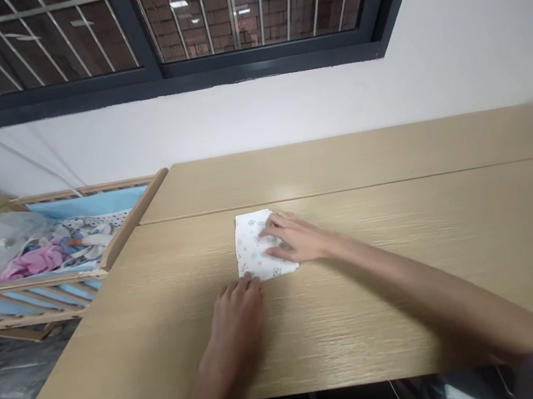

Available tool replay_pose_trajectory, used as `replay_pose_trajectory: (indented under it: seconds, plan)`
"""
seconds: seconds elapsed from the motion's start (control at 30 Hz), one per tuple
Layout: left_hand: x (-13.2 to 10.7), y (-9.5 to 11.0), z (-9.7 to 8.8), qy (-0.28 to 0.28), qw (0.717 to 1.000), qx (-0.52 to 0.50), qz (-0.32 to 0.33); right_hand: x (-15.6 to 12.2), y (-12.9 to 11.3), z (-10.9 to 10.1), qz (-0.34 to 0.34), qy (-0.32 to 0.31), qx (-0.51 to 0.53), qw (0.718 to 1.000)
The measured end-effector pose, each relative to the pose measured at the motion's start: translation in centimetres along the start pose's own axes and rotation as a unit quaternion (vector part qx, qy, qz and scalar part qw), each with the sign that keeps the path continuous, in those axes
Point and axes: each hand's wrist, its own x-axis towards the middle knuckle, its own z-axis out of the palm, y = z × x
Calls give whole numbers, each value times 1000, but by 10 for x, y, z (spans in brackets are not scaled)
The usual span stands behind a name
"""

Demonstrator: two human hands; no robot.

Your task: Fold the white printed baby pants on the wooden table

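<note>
Smoothing seems the step in hand — the folded printed cloth [252,245] lies on the wood-grain tabletop [402,225], the right hand [293,238] spread loosely over it, the left hand [238,308] at its near-left corner, pinch unclear — and calls for light, even pressure next.

Prob. home rm, w/ crib [135,218] & barred window [141,44].

In the centre of the frame, a white cloth [254,248] carries a scattered print of small green and greyish motifs, on a pale tan tabletop [426,221] with fine streaky grain. At left, a blond-wood crib [32,284] shows light-blue lining [90,204] and pink fabric [36,260]; along the top, a charcoal window frame [270,67] borders silvery bars [232,9] and brown brick [220,31].
</note>
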Motion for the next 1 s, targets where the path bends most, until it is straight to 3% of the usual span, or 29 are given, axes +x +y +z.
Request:
replay_pose_trajectory:
  seconds: [0.17,0.33,0.43,0.53,0.7,0.8,1.0]
  plan:
    - [15,-35,-5,15,998,-28,59,-50,-27,4,-1,-35,-20,999]
    - [20,-46,1,21,994,18,110,-64,-40,17,30,0,-53,998]
    - [17,-43,-8,26,993,23,116,-62,-50,9,70,7,-13,997]
    - [24,-39,-30,25,994,28,99,-51,-53,-5,118,17,50,992]
    - [70,-48,-58,20,1000,-4,-7,-9,-24,-7,194,85,113,971]
    - [103,-57,-49,38,998,-4,-53,21,1,8,252,118,102,955]
    - [142,-68,0,91,988,-6,-122,53,31,44,334,172,71,924]
